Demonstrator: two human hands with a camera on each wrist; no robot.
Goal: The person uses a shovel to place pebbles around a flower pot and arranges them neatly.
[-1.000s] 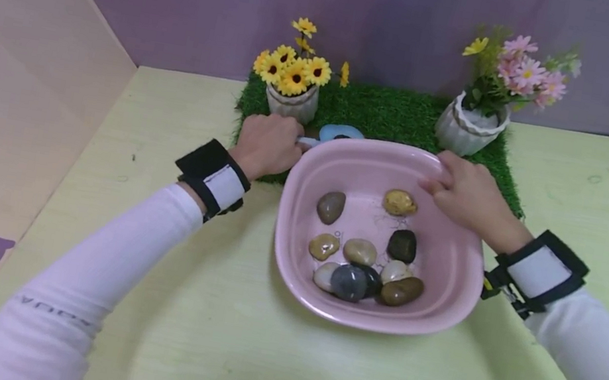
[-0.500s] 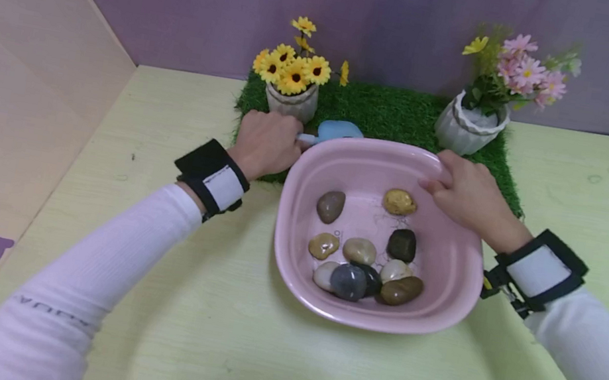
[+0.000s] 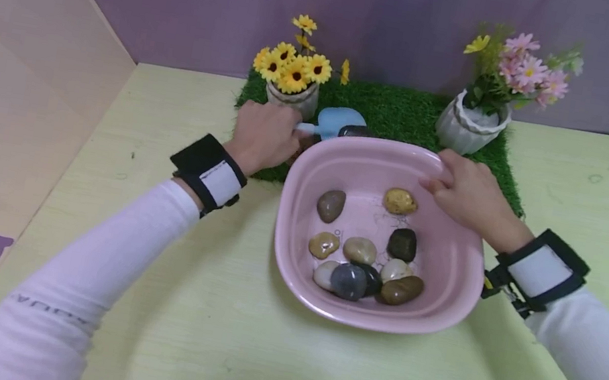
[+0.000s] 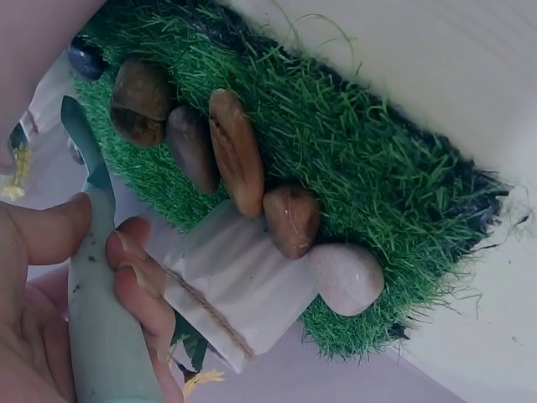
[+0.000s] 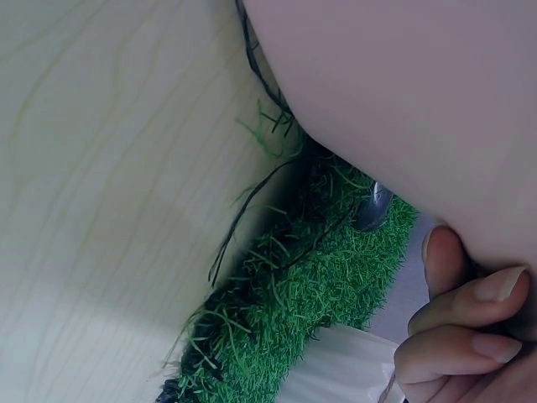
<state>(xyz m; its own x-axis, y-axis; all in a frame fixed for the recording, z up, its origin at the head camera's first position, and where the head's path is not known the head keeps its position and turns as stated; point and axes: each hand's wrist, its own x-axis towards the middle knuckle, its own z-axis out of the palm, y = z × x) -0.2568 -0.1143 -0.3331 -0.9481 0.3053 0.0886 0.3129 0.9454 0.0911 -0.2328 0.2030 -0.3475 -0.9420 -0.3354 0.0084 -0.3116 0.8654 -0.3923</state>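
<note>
In the head view, my left hand [image 3: 265,135] grips the handle of a light blue toy shovel [image 3: 340,122], left of the basin's far rim. The left wrist view shows thumb and fingers wrapped around that shovel [image 4: 105,311], its blade above the turf. My right hand [image 3: 464,193] pinches the far right rim of a pink basin [image 3: 445,287], which leans toward me. Several smooth stones lie inside, among them a yellowish stone [image 3: 400,201] and a dark grey one [image 3: 348,281]. A dark stone [image 3: 355,130] shows behind the rim, close by the blade; whether they touch, I cannot tell.
Artificial turf [image 3: 397,108] lies at the table's back, bearing a pot of yellow flowers [image 3: 292,97] and a pot of pink flowers [image 3: 468,130]. Several stones, including a pale one [image 4: 346,279], line the turf beside a pot. A purple wall [image 3: 403,32] stands behind.
My left hand has moved slightly away from me, and the shovel with it. More of the blade and a dark stone now show behind the basin. The right hand and basin stay put.
</note>
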